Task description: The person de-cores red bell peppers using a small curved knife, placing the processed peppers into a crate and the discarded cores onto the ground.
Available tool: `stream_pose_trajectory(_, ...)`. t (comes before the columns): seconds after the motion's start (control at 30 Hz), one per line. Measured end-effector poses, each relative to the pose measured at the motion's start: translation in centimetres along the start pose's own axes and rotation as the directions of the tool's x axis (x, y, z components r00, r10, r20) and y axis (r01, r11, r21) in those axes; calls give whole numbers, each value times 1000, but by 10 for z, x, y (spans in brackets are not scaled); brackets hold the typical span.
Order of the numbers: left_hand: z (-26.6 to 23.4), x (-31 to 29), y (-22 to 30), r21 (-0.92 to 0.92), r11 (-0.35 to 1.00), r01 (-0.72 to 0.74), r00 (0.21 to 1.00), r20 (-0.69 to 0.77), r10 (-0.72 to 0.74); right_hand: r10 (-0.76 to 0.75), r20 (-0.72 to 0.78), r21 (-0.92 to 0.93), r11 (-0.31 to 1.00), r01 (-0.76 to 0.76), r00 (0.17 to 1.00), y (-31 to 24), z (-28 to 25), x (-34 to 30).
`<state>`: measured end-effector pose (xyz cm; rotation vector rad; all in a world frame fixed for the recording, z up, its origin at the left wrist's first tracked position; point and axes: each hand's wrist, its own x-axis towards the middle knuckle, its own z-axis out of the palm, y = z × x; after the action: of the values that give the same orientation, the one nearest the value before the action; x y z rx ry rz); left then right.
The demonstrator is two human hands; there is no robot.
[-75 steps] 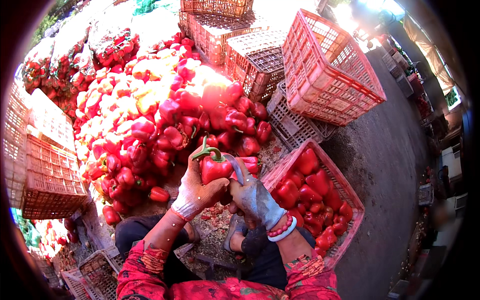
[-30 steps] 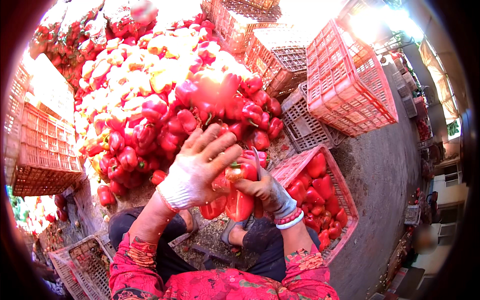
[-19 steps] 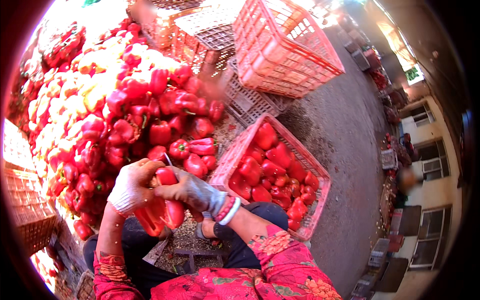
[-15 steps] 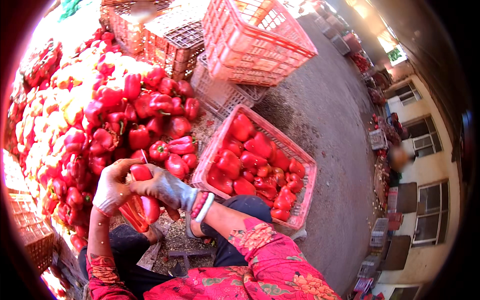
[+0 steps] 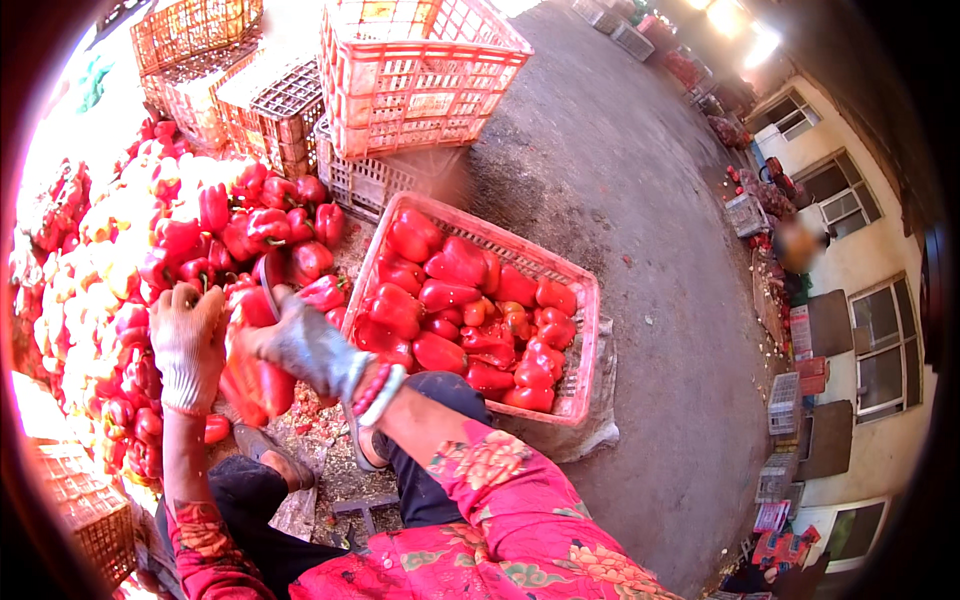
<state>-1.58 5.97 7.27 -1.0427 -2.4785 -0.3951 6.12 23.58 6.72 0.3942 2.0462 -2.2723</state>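
My right hand (image 5: 312, 345), in a grey-blue glove, is closed on a knife whose blade (image 5: 267, 282) points up past the fingers. A red bell pepper (image 5: 262, 385), smeared by motion, hangs under the same fingers and appears gripped there too. My left hand (image 5: 188, 335), in a pale knitted glove, is lifted beside it at the edge of a large pile of red bell peppers (image 5: 178, 237). Its fingers are curled, and what they hold, if anything, is hidden. To the right of my hands, a pink plastic crate (image 5: 590, 345) holds several red bell peppers (image 5: 440, 295).
Stacked plastic crates (image 5: 420, 95) stand beyond the pepper crate, with more crates (image 5: 275, 110) behind the pile. Another crate (image 5: 85, 500) is at the lower left. My feet in sandals (image 5: 275, 455) are below my hands. Grey paving (image 5: 660, 300) runs toward a building at right.
My left hand has come away from the pepper and moved left. The pepper now hangs below my right hand. My view has turned, shifting crates and pile left and up.
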Motion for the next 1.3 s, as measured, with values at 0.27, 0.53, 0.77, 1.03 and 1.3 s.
stream_pose_trajectory(0.27, -28, -68, -109, -598, 666, 446, 758, -144, -636, -529, -42, -842, 475, 255, 848, -76, -180, -87)
stream_pose_trajectory(0.53, -107, -355, -206, -261, 244, 934, 278, 103, -955, 174, -54, -976, 197, -89, 983, 111, -261, -163)
stream_pose_trajectory(0.77, -99, -534, -76, 288, 55, 956, -42, 320, -946, 210, -112, -880, 432, -195, 971, 183, -290, -186)
stream_pose_trajectory(1.03, -44, -554, -3, 248, -63, 967, -195, 556, -808, 85, -601, -419, 813, -404, 795, 166, -341, -181)
stream_pose_trajectory(1.3, -132, -708, 37, 690, -33, 723, -569, 568, -595, 108, -552, -464, 784, -412, 827, 169, -314, -135)
